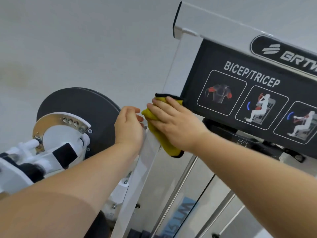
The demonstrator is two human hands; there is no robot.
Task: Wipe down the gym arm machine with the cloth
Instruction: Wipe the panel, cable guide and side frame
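Gym arm machine [205,19] fills the view, its black pulley disc [77,107] at left. Just beside it the left hand [128,127] curls its fingers; whether it grips anything is unclear. The flat-fingered right hand [171,121] presses the yellow cloth [169,148] against the white upright [149,157], hard against the black BICEP/TRICEP placard [240,93].

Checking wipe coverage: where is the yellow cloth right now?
Head view, near centre: the yellow cloth lies under the right hand, pressed against the white upright post, just left of the black BICEP/TRICEP placard.
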